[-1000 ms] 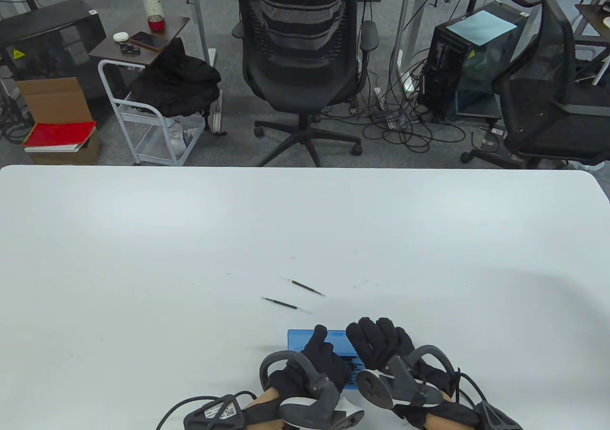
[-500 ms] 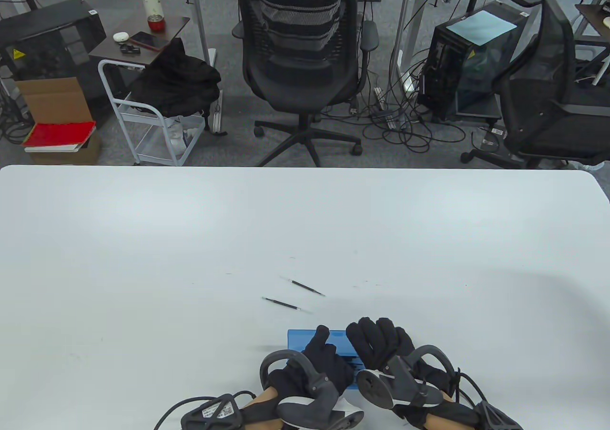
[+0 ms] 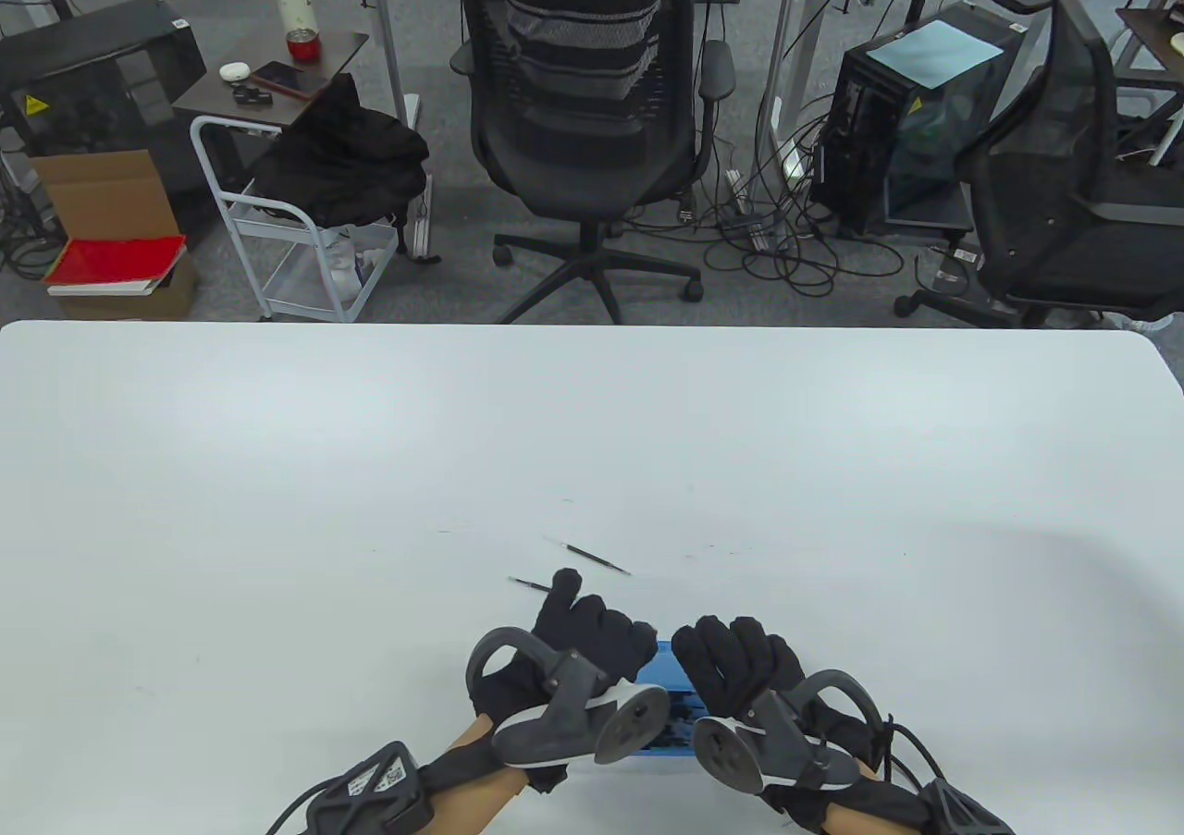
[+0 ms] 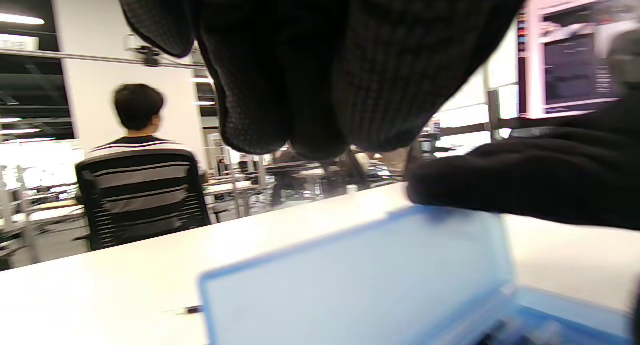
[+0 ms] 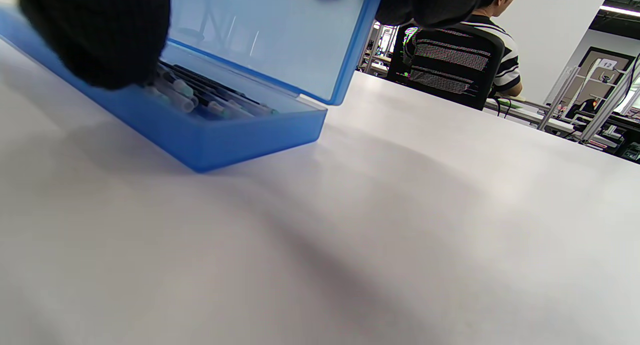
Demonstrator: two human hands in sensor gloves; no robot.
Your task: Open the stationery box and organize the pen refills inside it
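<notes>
Hands: both working at near table edge; left hand (image 3: pixel 592 636) is reaching fwd over the stationery box (image 3: pixel 673 715), one finger stretching toward the nearer refill, nothing in its grip; right hand (image 3: pixel 740 664) is curling over the box's right side, holding the lid (image 5: pixel 260 35) up.
Table (image 3: pixel 277 465): white, carrying everything.
Box: blue, translucent, sitting just in front of the person betw. both hands; lid is standing part-open, tilting away; several refills already lying inside, seen in right wrist view.
Loose refills: two on the table, just beyond the box. Nearer pen refill (image 3: pixel 532 583) is lying at left fingertip — touching or not, can't tell. Farther pen refill (image 3: pixel 592 556) is lying a bit beyond, apart from both hands.
Key relation: both refills are lying ahead and slightly left of the box, long axes running left-far to right-near, roughly parallel. Left hand is nearer; right is busy w/ lid.
Next, prob.: left pinches nearer refill, brings it back into the box.
</notes>
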